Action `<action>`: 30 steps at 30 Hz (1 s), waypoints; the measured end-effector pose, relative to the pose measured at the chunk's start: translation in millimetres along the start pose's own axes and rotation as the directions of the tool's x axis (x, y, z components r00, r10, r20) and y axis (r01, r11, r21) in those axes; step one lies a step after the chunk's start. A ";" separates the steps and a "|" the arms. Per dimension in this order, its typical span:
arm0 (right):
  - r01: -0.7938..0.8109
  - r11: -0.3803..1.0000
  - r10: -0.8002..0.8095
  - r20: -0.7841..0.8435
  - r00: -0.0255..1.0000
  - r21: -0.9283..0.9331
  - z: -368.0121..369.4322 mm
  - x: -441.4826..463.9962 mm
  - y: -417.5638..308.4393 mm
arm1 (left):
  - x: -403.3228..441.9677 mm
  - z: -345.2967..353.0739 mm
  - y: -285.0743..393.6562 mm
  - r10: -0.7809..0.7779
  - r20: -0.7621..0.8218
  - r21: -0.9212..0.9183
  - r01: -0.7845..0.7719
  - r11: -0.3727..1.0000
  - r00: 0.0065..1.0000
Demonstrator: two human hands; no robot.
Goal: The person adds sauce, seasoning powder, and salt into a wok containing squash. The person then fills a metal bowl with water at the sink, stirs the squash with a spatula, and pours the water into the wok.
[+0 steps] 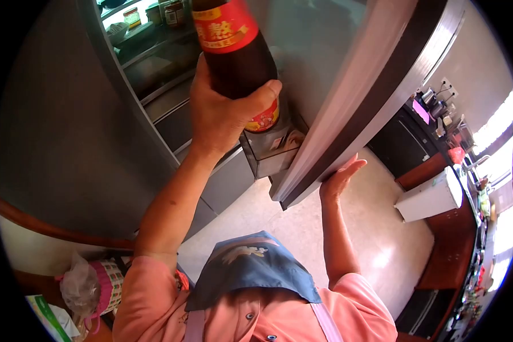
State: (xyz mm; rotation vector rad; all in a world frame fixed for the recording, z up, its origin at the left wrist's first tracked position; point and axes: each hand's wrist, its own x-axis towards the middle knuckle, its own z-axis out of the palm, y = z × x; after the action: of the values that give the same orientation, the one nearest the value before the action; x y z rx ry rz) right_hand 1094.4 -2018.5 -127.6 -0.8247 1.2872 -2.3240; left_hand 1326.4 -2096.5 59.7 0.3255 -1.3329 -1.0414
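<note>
Blue apron bib [251, 268], nearest the head camera, covered the front of a pink buttoned shirt [347, 305]; pale print near the bib's top edge. Refrigerator [132, 94] stood open just beyond.

Left hand [225, 114] raised, fingers wrapped around a dark glass bottle [242, 65], thumb across its near side; grip closed, fingertips hidden behind the glass. Bottle tilted, red-and-yellow labels bearing Chinese characters, upper end cut off by the frame. It was held between the shelves and the refrigerator door [353, 91], lower end over the inner corner of a clear door bin [273, 165]. Could not tell whether bottle and bin touched. Small items lay in the bin, too unclear to name.

Right hand [339, 179] lay open against the door's outer side, near its bottom corner, fingers extended, grasping nothing.

Jars [174, 14] stood on the upper shelf, toward the door side.

Right side: dark counter [430, 130], metal kettles [439, 108] near its far corner, pink sheet [421, 112] by them. Red plastic bag [456, 154] farther along; white bin-like box [430, 199] on the floor by the counter's front edge.

Lower left: clear plastic bag [80, 288] beside a checked bag [109, 285] with pink trim.
</note>
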 end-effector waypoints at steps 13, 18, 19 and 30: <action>-0.265 0.952 0.256 0.072 0.964 0.156 -6.2 3.8 -5.8 | -9.4 2.9 -51.6 -0.012 -0.004 0.618 0.012 0.786 1.000; -0.362 0.926 0.348 0.133 0.928 0.108 -3.0 -2.4 -17.9 | -10.9 -0.6 -57.5 0.120 0.144 0.804 -0.187 0.564 0.982; -0.366 0.927 0.357 0.104 0.928 0.083 0.2 -5.5 -20.0 | -11.5 -1.3 -53.2 0.069 0.088 0.675 -0.111 0.729 0.994; -0.627 0.724 0.439 0.508 0.741 0.289 92.3 -82.1 69.3 | -104.6 -51.3 -19.2 0.359 0.546 0.083 -0.476 0.876 0.757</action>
State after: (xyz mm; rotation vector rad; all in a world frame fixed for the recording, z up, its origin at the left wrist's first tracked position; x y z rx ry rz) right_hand 1218.6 -2068.0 -174.4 -0.6104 0.6451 -1.7271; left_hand 1375.7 -2044.7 -34.3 -0.1189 -1.9107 -0.6079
